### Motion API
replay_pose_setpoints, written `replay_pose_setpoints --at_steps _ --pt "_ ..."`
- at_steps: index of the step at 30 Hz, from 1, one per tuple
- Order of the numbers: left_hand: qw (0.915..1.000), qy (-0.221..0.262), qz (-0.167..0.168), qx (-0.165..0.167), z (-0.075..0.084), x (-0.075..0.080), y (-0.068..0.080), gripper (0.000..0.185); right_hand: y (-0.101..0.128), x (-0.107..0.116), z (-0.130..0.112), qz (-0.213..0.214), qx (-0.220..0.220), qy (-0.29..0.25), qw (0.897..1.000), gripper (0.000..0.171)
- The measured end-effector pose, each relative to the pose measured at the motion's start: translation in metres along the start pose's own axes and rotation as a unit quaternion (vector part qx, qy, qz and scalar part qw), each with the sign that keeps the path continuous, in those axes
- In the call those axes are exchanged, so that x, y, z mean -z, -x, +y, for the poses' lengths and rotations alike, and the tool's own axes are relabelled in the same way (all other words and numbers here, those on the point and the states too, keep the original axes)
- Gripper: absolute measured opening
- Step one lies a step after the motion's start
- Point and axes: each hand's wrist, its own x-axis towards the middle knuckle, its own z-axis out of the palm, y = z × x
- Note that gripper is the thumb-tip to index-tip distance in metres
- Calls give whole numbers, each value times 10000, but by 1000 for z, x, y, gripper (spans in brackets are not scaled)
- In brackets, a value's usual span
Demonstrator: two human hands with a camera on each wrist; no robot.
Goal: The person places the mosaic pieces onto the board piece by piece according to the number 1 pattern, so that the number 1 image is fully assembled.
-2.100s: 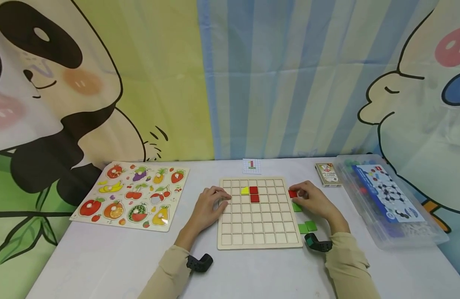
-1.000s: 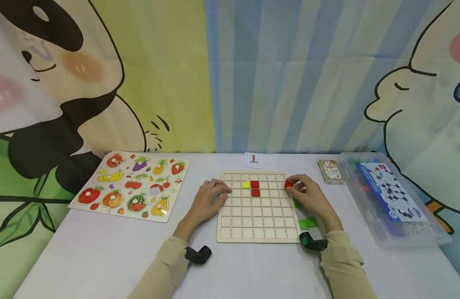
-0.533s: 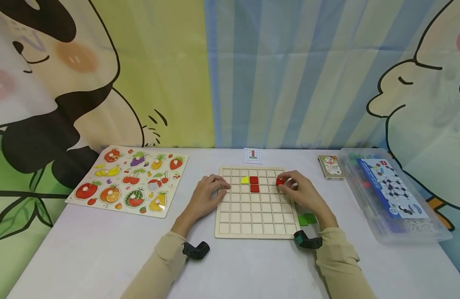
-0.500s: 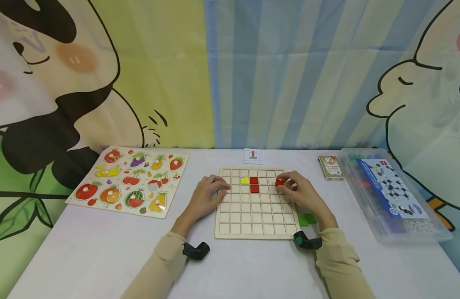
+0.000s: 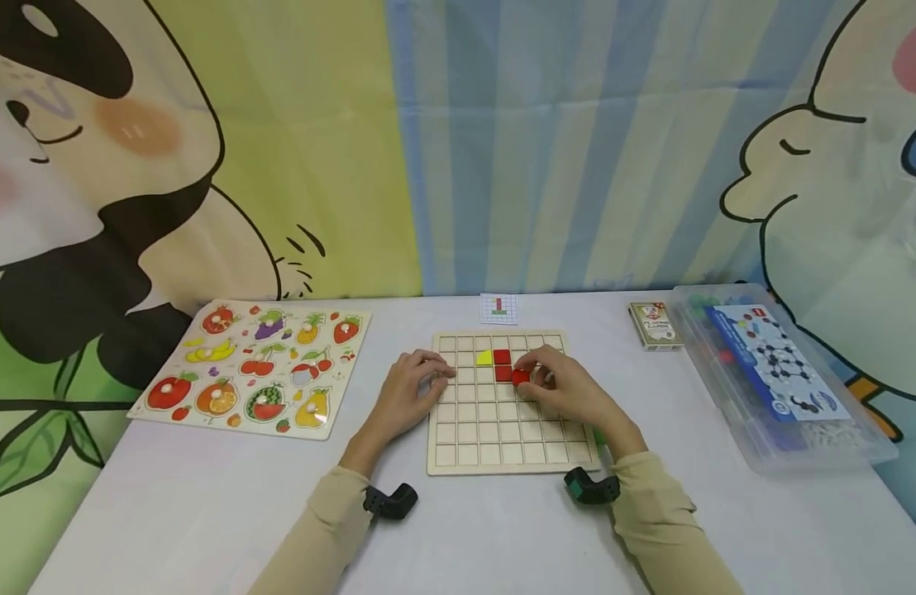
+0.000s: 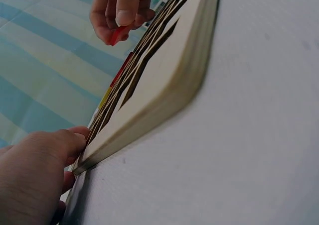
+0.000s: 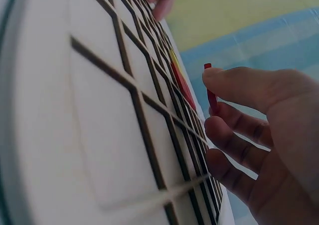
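Thin red tile point(image 5: 521, 377) moved left | right hand point(image 5: 565, 388) pinching | board point(image 5: 490, 433) (gridded wood)

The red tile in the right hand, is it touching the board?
No, the right hand pinches the red tile off the board, with backdrop showing between.

A: Any text you're reading?
B: Nothing's coming through legibly. Small carton point(image 5: 655, 324), back right, is carrying printed lettering on its upper face, blurring out at this size.
A: And the clear case point(image 5: 744, 405)?
B: Blue-and-white sheet point(image 5: 781, 361) at its lid is showing a red mark near the top corner, plus tiny print. Neither's resolving.
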Motion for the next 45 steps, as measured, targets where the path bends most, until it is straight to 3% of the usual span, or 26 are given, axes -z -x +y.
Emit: replay_pose_setpoints --at_steps 5,14,25,34,40,45 --pt "10000 74 40 22 2 0 2 14 -1 -11 -6 -127 177 161 9996 25" --pt "9999 46 76 -112 2 -2 0 13 -1 -22 -14 -158 -181 614 9978 20" --pt "10000 47 -63 -31 2 -3 5 14 2 -29 -13 -51 -29 758 9971 15" --pt "10000 -18 -70 32 3 0 4 13 2 -22 -12 -177 67 593 9981 7" --pt "10000 15 -4 44 3 1 3 13 2 -9 -10 -357 82 437 9984 12" --pt "10000 -35 -7 22 3 2 1 13 5 8 0 -260 -30 335 9991 17"
